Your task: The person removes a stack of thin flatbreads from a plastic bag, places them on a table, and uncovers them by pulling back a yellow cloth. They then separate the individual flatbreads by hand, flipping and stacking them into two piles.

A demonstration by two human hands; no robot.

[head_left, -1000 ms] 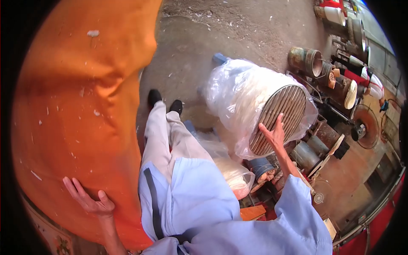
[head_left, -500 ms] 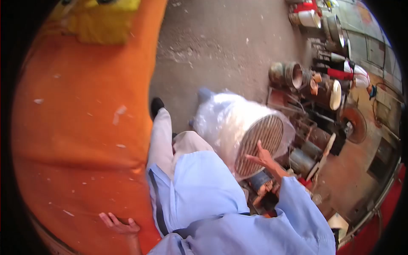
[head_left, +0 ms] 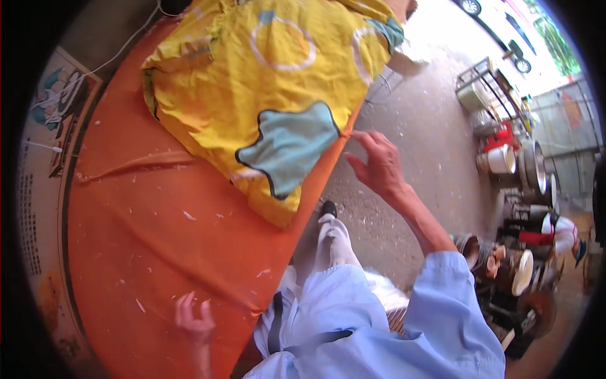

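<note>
Two hands are out in front of us. Our left hand [head_left: 194, 321] lies flat on the big orange cloth [head_left: 145, 215], low down and close to our body. Its fingers are spread and hold nothing. Our right hand [head_left: 375, 163] is up higher, at the far edge of the orange cloth, right where the yellow blanket [head_left: 265, 69] ends. Its fingers are bent and a little apart. We cannot tell if they pinch the edge or only touch it.

The orange cloth fills most of the left side. It has small white bits on it. The yellow blanket lies on top of it, up at the far end, and has a blue patch [head_left: 287, 148] and white rings on it.

Our blue shirt [head_left: 379, 322] and pale trousers [head_left: 325, 243] show below, with one black shoe [head_left: 329, 208] on the grey floor [head_left: 429, 132]. Pots and buckets [head_left: 511, 158] stand at the right, well apart from the hands.
</note>
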